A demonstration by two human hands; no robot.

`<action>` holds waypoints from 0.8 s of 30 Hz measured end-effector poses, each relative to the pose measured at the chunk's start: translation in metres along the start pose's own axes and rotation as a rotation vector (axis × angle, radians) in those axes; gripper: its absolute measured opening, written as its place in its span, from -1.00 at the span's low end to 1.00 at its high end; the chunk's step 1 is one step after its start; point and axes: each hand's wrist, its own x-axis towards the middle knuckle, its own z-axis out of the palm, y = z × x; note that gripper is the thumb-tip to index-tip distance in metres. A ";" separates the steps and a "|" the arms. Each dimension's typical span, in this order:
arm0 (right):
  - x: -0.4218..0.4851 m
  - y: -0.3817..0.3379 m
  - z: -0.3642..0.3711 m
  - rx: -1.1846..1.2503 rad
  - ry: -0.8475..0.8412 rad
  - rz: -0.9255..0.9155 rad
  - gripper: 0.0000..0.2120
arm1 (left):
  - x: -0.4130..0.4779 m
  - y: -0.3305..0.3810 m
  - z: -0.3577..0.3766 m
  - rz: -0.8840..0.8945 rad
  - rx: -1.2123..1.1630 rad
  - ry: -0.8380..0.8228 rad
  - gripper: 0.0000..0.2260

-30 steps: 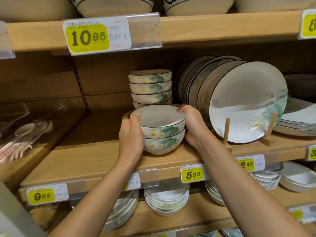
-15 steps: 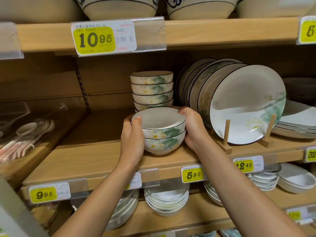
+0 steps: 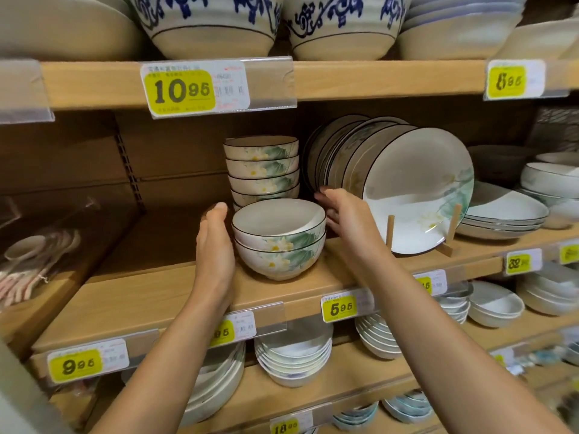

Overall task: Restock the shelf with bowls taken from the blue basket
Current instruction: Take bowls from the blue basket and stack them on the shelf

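Head view: at far left a cluster of spoons (image 3: pixel 34 261) lies on a lower side ledge. The wooden shelf (image 3: pixel 141 292) carries three yellow price tags along its front edge that read clearly, 9.95 (image 3: pixel 82 364), 5.95 (image 3: pixel 340 308) and, on the board above, 10.95 (image 3: pixel 185 89). Over that board stand two large bowls with blue scrollwork (image 3: pixel 213 23).

The left hand (image 3: pixel 216 245) stands edge-up just beside the left wall of the two nested bowls (image 3: pixel 279 242), its fingers straight and together, curled round nothing. Whether the palm touches the bowl cannot be told. The pair, white with a green leaf and yellow flowers, sits on the shelf near the front edge. Directly behind it rises a stack of matching bowls (image 3: pixel 261 170): four show plainly, and the lowest part is hidden by the pair in front.

The right hand (image 3: pixel 347 220) is spread loosely just beside the pair's right rim, its fingers extended toward the upright plates (image 3: pixel 416 189) that lean in a row on a wooden stand (image 3: pixel 390 230). That row crowds the space right of the bowls, and its exact count cannot be told. Flat plates (image 3: pixel 501 214) are piled farther right.

Half a second ago both hands clasped the pair with curled fingers. Now the fingers have let go and the bowls stand alone on the board.
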 end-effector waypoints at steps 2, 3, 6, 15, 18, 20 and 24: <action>-0.017 -0.006 0.002 -0.054 -0.001 -0.118 -0.74 | -0.010 0.010 -0.005 0.043 -0.024 -0.018 -0.46; -0.023 -0.008 0.005 -0.082 -0.013 -0.159 -0.62 | -0.016 0.015 -0.006 0.062 -0.031 -0.032 -0.51; -0.042 -0.018 0.008 -0.110 -0.066 -0.219 -0.50 | -0.045 0.027 -0.010 0.122 -0.033 -0.013 -0.58; -0.108 -0.020 0.018 0.058 -0.168 -0.317 -0.64 | -0.163 0.050 -0.069 0.172 -0.017 0.260 -0.67; -0.143 -0.004 0.036 0.173 -0.283 -0.222 -0.70 | -0.204 0.051 -0.104 0.131 -0.019 0.333 -0.68; -0.172 0.011 0.054 0.217 -0.392 -0.136 -0.77 | -0.230 0.046 -0.134 0.072 -0.029 0.405 -0.67; -0.230 0.046 0.092 0.196 -0.560 0.041 -0.71 | -0.270 0.027 -0.194 -0.023 0.019 0.475 -0.60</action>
